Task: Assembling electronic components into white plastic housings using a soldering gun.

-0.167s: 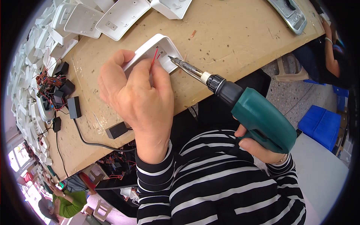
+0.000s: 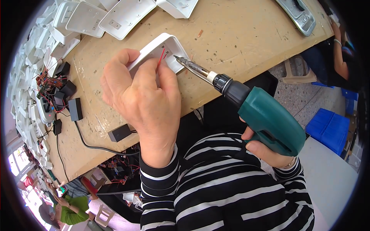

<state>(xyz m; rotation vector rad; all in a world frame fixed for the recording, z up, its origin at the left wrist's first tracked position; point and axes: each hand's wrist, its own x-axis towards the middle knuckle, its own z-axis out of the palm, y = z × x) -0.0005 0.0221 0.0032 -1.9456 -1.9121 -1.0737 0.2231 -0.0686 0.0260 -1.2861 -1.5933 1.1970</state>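
Two hands on my feed, both full.
Left hand (image 2: 142, 92) curled round smooth white plastic housing (image 2: 156, 53), tilted over scuffed tan tabletop (image 2: 227, 34), thin red wire (image 2: 161, 57) between its fingers; tapered metal tip near wire; right hand (image 2: 266, 152) wraps green pistol-shaped soldering gun (image 2: 271, 119).

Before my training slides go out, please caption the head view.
Left hand holds a white plastic housing and thin red wire; right hand grips a green pistol-shaped soldering tool.
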